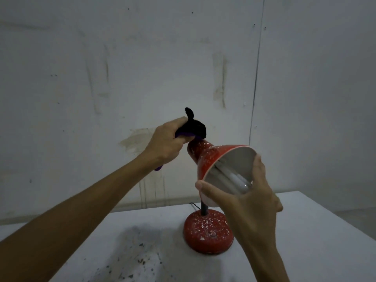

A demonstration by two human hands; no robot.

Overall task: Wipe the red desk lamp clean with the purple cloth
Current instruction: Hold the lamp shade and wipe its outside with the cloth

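At frame centre, the purple cloth (pixel 47 132) is bunched in the left hand (pixel 166 143) against the lamp (pixel 205 159) crown; the rigid shade rim is gripped by the right hand (pixel 250 202), clear of the fragile bulb (pixel 237 180).

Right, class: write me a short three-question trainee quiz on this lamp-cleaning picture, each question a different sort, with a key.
1. True or false: the lamp's base is lifted off the table.
2. Which hand holds the purple cloth? A) left B) right C) neither
3. Fill in: the right hand steadies the shade at its open ____.

Key:
1. False; the base stands on the table.
2. A; the left hand presses the cloth on the shade's narrow top.
3. Rim.
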